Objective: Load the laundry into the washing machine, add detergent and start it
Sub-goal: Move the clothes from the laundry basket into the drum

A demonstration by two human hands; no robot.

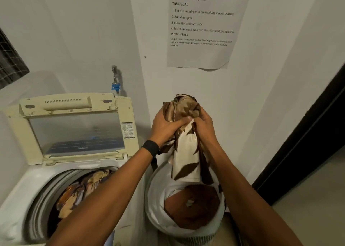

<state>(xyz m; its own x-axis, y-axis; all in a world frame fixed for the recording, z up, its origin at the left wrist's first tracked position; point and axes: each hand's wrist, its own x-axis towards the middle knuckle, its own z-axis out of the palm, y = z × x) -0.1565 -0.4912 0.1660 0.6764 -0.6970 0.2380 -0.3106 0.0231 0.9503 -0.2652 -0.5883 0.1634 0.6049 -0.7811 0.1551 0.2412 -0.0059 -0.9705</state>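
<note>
head view: both hands, left hand and right hand, grip a bunched brown-and-cream cloth above the laundry basket; its hanging tail may snag the basket rim during transfer to the open washing machine.

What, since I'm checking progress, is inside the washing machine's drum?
Brown and cream laundry lies in the drum; the left arm covers part, and the drum's bottom is hidden.

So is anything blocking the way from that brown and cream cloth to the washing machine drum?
Nothing visible does. The left hand and right hand hold the cloth above the basket, right of the machine. The lid stands raised, and the drum lies open, some laundry inside.
</note>
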